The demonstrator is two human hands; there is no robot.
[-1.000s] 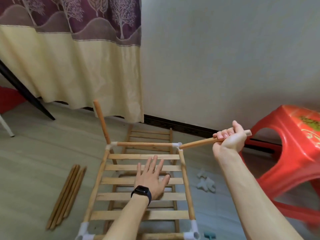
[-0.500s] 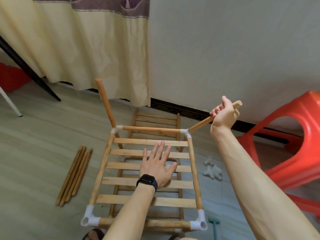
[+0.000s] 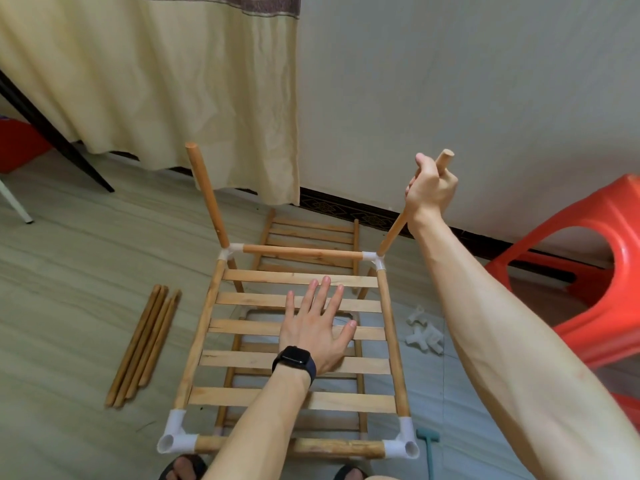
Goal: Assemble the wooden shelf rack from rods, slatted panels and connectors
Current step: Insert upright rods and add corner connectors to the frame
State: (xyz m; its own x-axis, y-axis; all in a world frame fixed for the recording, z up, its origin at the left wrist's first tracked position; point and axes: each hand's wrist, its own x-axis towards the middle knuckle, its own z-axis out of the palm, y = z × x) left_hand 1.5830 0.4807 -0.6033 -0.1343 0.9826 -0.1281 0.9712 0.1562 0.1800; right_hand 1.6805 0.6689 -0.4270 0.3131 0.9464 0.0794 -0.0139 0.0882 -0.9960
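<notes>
We are pressing our left hand (image 3: 317, 332), fingers spread, on the slatted panel (image 3: 242, 358). Our right hand (image 3: 431, 192) is gripping a rod (image 3: 393, 233) at the far-right connector (image 3: 374, 259).

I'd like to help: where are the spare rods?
In the head view, the rods lie bundled on the floor, left of the slatted panel.

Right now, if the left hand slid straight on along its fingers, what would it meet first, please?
Probably the far cross rod, though its height is unclear; the left hand lies flat on the slatted panel.
</notes>
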